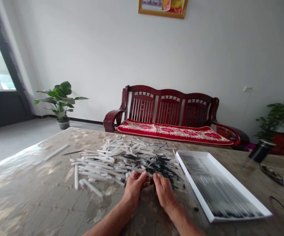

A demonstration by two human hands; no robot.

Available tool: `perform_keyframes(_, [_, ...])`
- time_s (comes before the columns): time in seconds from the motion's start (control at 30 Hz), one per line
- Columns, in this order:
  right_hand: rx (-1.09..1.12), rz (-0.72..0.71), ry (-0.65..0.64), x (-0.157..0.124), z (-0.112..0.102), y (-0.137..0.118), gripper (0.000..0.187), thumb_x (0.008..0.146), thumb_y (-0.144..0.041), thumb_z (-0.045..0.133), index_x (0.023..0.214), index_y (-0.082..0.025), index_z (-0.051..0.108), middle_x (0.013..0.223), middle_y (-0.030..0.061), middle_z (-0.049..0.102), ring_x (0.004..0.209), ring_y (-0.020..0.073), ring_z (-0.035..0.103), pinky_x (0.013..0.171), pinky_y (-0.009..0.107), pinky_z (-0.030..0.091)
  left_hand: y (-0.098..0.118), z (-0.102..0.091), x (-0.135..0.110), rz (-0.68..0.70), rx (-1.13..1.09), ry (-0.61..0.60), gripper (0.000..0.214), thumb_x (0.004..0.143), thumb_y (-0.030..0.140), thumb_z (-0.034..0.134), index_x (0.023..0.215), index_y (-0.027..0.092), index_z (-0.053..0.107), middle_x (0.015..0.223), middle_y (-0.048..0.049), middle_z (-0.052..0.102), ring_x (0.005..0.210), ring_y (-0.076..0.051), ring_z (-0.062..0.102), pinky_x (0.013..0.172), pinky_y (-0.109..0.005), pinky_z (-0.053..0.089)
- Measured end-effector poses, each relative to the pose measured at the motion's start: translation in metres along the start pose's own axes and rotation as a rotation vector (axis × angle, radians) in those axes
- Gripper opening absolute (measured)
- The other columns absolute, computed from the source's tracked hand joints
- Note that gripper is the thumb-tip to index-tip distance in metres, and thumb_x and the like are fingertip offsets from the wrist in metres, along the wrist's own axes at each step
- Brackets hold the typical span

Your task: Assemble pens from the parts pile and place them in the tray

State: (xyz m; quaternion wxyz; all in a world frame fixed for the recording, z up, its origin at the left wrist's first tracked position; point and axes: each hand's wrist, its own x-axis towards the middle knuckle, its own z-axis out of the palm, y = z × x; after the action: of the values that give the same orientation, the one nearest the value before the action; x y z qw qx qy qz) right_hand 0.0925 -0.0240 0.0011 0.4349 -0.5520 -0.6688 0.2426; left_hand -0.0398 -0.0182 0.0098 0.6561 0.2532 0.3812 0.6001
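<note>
A heap of white pen barrels (100,160) and black pen refills (160,164) lies on the marble-patterned table (33,196). Both my hands rest at the heap's near edge, side by side. My left hand (134,186) has its fingers curled round a white pen barrel (142,171) that points to the right. My right hand (164,190) is closed too, its fingertips pinched at the end of that same barrel among the black refills; what it grips there is too small to name.
A white shallow tray (245,193) with rows of finished pens lies to the right. A black cup (261,150), glasses and a cable sit at the far right. One stray barrel (56,152) lies left. Behind the table stand a red wooden bench (169,114) and potted plants.
</note>
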Motion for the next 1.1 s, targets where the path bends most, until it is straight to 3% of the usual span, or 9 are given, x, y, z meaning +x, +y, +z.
perform_keyframes(0.17, [-0.127,-0.088,0.072,-0.003,-0.003,-0.005,0.032,0.095,-0.045,0.041,0.078,-0.022,0.054,0.074,0.0013,0.064,0.07,0.0161,0.059,0.065,0.024,0.037,-0.001,-0.003,0.0,-0.004,0.029,0.001,0.049,0.047,0.046,0.089,0.075,0.015,0.064,0.066,-0.0022,0.068,0.064,-0.016,0.066,0.057,-0.024,0.049])
perform_keyframes(0.3, [-0.149,-0.059,0.093,-0.002,0.001,-0.001,0.043,0.096,-0.05,0.034,0.069,-0.023,0.053,0.065,0.0018,0.062,0.06,0.0159,0.055,0.061,0.025,0.035,-0.002,-0.002,0.0,-0.002,0.034,-0.028,0.048,0.048,0.046,0.089,0.074,0.015,0.063,0.065,-0.0021,0.067,0.062,-0.015,0.064,0.056,-0.023,0.048])
perform_keyframes(0.53, [0.057,0.047,0.038,0.003,0.002,0.0,0.055,0.094,-0.061,0.03,0.059,-0.023,0.049,0.055,0.0014,0.056,0.055,0.0166,0.052,0.057,0.026,0.037,-0.002,-0.001,0.0,0.008,0.031,-0.032,0.047,0.048,0.043,0.09,0.075,0.016,0.063,0.064,0.0007,0.065,0.059,-0.013,0.063,0.054,-0.023,0.048])
perform_keyframes(0.73, [0.032,-0.011,0.036,0.0,-0.003,-0.005,0.038,0.093,-0.052,0.042,0.074,-0.022,0.055,0.068,0.0002,0.061,0.064,0.0157,0.055,0.061,0.024,0.038,-0.001,-0.002,0.0,-0.004,0.037,0.011,0.048,0.048,0.046,0.089,0.074,0.015,0.064,0.065,-0.0018,0.068,0.062,-0.014,0.065,0.056,-0.023,0.05])
perform_keyframes(0.83, [0.034,-0.009,0.077,0.0,-0.001,-0.004,0.04,0.091,-0.053,0.042,0.068,-0.022,0.051,0.065,-0.0001,0.058,0.063,0.0153,0.052,0.061,0.024,0.038,-0.001,-0.002,-0.001,0.012,0.028,-0.009,0.047,0.049,0.044,0.09,0.075,0.015,0.064,0.065,-0.0025,0.068,0.061,-0.014,0.065,0.056,-0.023,0.05])
perform_keyframes(0.93, [0.147,0.105,0.074,0.001,0.003,-0.004,0.049,0.088,-0.064,0.038,0.062,-0.023,0.047,0.057,-0.0017,0.05,0.055,0.0144,0.048,0.053,0.025,0.037,-0.002,-0.002,-0.002,0.028,0.024,-0.026,0.045,0.05,0.042,0.09,0.075,0.015,0.064,0.065,-0.0022,0.068,0.061,-0.014,0.065,0.057,-0.024,0.05])
perform_keyframes(1.1, [0.42,0.356,-0.051,0.001,0.006,-0.009,0.061,0.077,-0.082,0.039,0.061,-0.023,0.044,0.048,-0.0059,0.04,0.036,0.0097,0.036,0.035,0.024,0.027,-0.005,-0.003,0.0,0.079,0.053,-0.063,0.044,0.052,0.042,0.089,0.075,0.016,0.063,0.065,-0.0011,0.068,0.059,-0.014,0.064,0.057,-0.023,0.05])
